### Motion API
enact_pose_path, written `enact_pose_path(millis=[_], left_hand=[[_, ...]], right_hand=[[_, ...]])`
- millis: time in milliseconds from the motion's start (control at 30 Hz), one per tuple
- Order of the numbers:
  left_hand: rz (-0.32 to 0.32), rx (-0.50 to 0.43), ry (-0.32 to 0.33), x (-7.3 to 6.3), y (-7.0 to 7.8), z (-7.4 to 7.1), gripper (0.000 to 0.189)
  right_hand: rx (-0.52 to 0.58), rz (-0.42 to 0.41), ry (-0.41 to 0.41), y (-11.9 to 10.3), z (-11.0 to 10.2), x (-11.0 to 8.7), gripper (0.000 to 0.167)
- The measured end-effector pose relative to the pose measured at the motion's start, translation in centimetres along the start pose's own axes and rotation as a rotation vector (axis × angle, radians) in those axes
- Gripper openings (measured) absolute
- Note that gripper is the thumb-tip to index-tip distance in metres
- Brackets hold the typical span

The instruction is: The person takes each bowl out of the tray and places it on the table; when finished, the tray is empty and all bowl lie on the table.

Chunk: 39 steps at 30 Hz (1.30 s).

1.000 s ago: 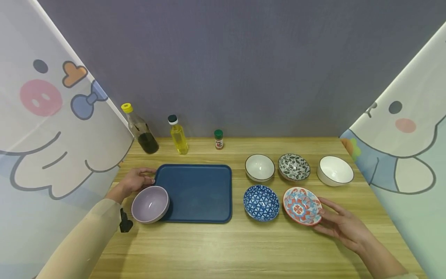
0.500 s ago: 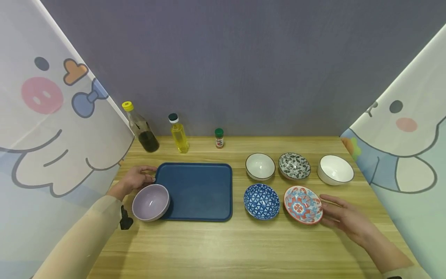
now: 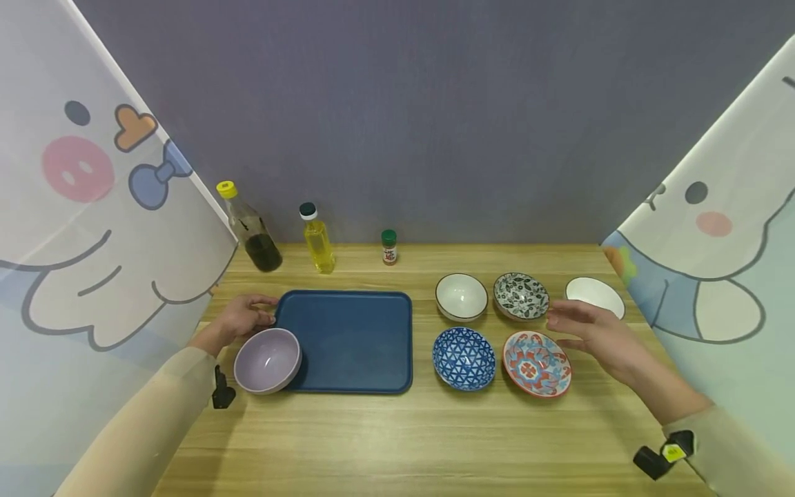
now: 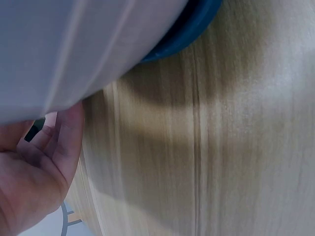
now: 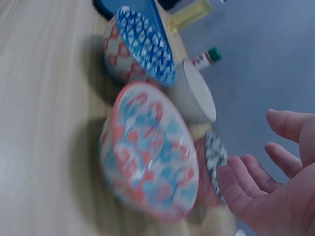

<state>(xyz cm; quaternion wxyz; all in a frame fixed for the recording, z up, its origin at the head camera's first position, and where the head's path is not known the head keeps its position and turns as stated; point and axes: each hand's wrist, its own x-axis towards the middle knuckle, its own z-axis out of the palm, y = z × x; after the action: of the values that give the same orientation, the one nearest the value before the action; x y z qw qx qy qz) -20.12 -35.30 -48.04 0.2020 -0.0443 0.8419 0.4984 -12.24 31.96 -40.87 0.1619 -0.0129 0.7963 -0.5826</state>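
Observation:
My left hand [image 3: 243, 317] rests at the upper left edge of the blue tray [image 3: 350, 345], fingertips by its rim. Just in front of that hand, the lilac bowl [image 3: 268, 361] sits over the tray's lower left corner; in the left wrist view the bowl [image 4: 74, 44] partly hides the fingers. My right hand [image 3: 596, 335] hovers above the red-and-blue patterned bowl [image 3: 537, 364] with relaxed fingers and nothing held. Its fingertips are close to the black-and-white floral bowl [image 3: 521, 296]. Behind the hand, a white bowl [image 3: 595, 297] is partly covered.
A blue triangle-patterned bowl [image 3: 464, 359] and a dark-rimmed white bowl [image 3: 462, 297] stand right of the tray. Along the back are a dark sauce bottle [image 3: 262, 250], a yellow oil bottle [image 3: 319, 247] and a green-capped shaker [image 3: 389, 248]. Printed cloth screens flank the table.
My right hand has let go of the red-and-blue patterned bowl and moved up and away toward the floral and white bowls. The left hand stays in place.

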Motion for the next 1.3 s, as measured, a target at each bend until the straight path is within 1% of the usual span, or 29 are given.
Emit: enact_pose_path(millis=[100,300,467,667,833,1000,1133,1300], left_hand=[[-0.006,0.005,0.003,0.0,0.1,0.0,0.055],[-0.016,0.015,0.007,0.0,0.1,0.0,0.054],[0.001,0.013,0.005,0.0,0.1,0.0,0.054],[0.003,0.018,0.007,0.0,0.1,0.0,0.054],[-0.008,0.021,0.009,0.0,0.0,0.1,0.055],[-0.007,0.004,0.0,0.0,-0.1,0.2,0.055],[-0.002,-0.012,-0.005,-0.1,0.1,0.1,0.054],[0.002,-0.004,0.0,-0.1,0.4,0.0,0.054]], right_hand=[[-0.006,-0.017,-0.026,-1.7,1.6,1.3,0.062],[0.004,-0.034,-0.115,-4.7,5.7,4.1,0.061],[0.007,-0.062,-0.172,-6.4,9.9,6.8,0.061],[0.005,-0.072,-0.251,-8.1,15.4,9.2,0.057],[-0.025,-0.072,-0.338,-8.3,20.0,10.7,0.054],[-0.025,-0.064,-0.408,-7.6,24.3,11.6,0.052],[-0.001,-0.042,-0.452,-7.3,27.1,12.0,0.054],[0.044,-0.027,-0.492,-7.4,29.9,12.3,0.058]])
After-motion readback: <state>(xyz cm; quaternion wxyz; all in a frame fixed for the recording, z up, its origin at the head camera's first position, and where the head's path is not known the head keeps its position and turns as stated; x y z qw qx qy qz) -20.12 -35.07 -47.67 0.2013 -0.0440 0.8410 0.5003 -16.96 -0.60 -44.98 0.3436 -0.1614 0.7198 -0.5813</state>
